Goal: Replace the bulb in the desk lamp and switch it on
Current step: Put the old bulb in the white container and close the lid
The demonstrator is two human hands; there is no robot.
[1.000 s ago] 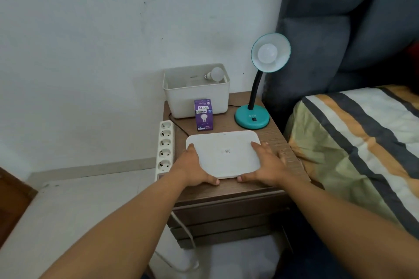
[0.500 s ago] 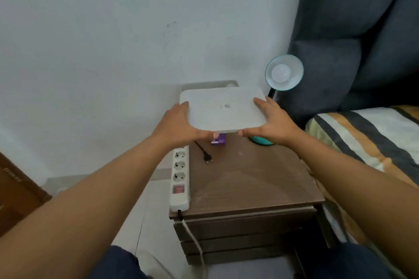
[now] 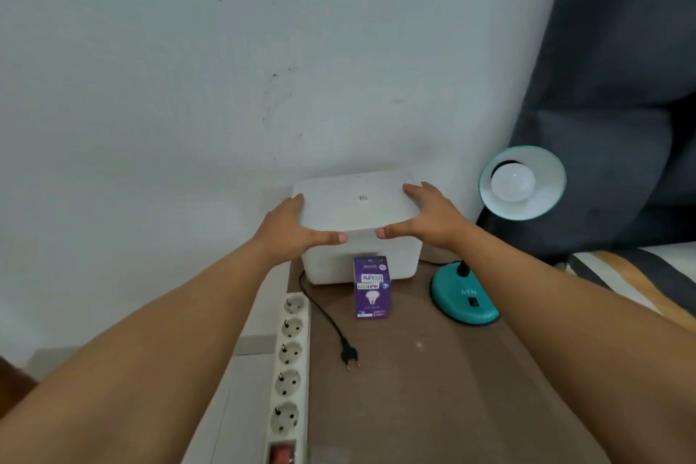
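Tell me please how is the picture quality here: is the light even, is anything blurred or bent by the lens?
Head view: the light is soft and even, with only faint shadows; a small glare spot sits on the bulb in the lamp. The wide lens stretches both forearms and bends the power strip at the frame edges. The text on the purple box is soft, barely readable.

Open counter (image 3: pixel 433 388) across the whole near half, free for a hand. Crossing it at left, a loose cord and plug (image 3: pixel 348 356). Along the left edge, a power strip (image 3: pixel 288 362). Blocking the back: white box (image 3: pixel 361 260) with lid (image 3: pixel 357 203), held by both hands against the wall, purple bulb carton (image 3: pixel 371 286) just in front. At right, teal lamp (image 3: pixel 465 298), its shade (image 3: pixel 523 183) overhanging; clear gap between carton and lamp base.
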